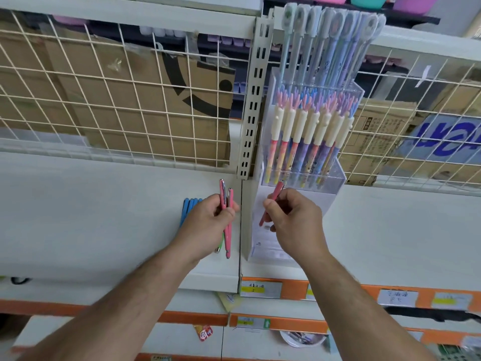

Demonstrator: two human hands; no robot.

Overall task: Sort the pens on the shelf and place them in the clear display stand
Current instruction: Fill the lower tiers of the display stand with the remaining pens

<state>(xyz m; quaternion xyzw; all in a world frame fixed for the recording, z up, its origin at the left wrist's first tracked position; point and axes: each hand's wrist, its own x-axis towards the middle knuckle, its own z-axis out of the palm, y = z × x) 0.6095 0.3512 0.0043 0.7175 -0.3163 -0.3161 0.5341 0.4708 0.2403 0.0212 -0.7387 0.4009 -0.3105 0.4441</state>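
My left hand (208, 220) grips two pink pens (227, 230) upright above the white shelf (91, 217). A green pen (220, 246) pokes out below that hand; whether it is held or lying on the shelf I cannot tell. Several blue pens (188, 208) lie on the shelf just left of the hand, partly hidden by it. My right hand (291, 217) holds one pink pen (276, 195), tilted, its upper end at the front wall of the clear display stand (335, 178). The stand's upper tiers hold several pastel pens with cream caps (307, 131).
A white wire grid (117, 105) backs the shelf, with cardboard boxes behind it. A slotted metal upright (253, 100) stands between the two shelf bays. Orange price rails (338, 290) with labels run along the shelf fronts below.
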